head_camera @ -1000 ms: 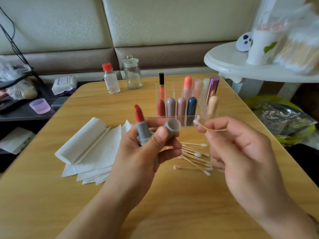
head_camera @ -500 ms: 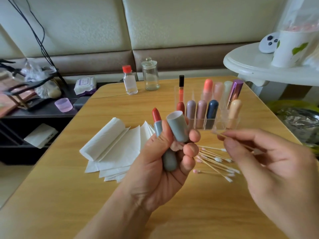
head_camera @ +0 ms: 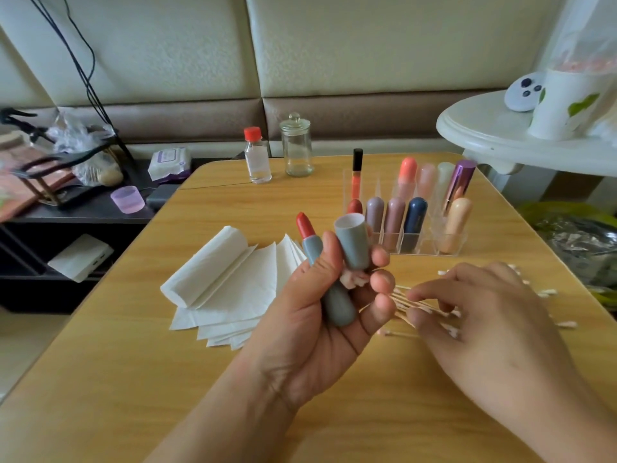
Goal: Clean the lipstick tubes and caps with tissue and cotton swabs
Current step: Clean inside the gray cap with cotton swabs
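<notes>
While your left hand (head_camera: 320, 305) grips the light, slick lipstick tube (head_camera: 329, 279) and cap (head_camera: 351, 243), hold both by their hard shells, clear of the soft bullet. Your right hand (head_camera: 480, 315), fingers loosely spread, touches the cotton swabs (head_camera: 424, 307); pinch one thin stick mid-shaft.

The right hand (head_camera: 494, 315) hides part of the swabs (head_camera: 424, 307); what its fingertips touch is blurred. The bag (head_camera: 587, 45) is cut off at right.

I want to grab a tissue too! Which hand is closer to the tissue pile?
Left. The left hand, holding the lipstick and cap, sits beside the tissue pile; the right hand is farther off, over the cotton swabs.
</notes>
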{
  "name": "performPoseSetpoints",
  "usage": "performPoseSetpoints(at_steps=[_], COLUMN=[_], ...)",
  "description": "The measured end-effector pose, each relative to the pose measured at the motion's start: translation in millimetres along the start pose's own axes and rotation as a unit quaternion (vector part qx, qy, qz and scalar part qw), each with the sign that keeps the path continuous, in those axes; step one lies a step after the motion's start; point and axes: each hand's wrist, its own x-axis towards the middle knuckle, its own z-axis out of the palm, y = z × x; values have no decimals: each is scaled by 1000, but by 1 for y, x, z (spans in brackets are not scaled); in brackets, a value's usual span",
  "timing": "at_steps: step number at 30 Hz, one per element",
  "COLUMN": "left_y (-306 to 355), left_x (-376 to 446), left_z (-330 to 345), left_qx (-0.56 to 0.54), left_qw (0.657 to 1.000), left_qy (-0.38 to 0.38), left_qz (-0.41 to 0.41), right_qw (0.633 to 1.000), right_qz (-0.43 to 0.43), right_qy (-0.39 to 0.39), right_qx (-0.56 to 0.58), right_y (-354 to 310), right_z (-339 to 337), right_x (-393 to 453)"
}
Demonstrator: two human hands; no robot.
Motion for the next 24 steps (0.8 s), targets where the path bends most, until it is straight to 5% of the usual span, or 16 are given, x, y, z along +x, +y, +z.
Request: performPoseSetpoints(at_steps=[6,12,20,24], left_y=[-6,-10,-5,0], left_x=[5,3,3,6], left_z=[-2,-1,4,8], left_qx=[35,69,75,64], left_qw=[989,991,995,980], left_qy=[131,109,25,154], left_qz=[59,45,53,110], right_qw=[977,990,975,954], right_qz=[-76,-38,-57,-36], right_qy=[132,34,69,85], right_qx=[146,133,204,287], right_y=[-21,-42,-42,-35], right_z=[-24,-21,-1,-8], right_x=[3,19,17,16])
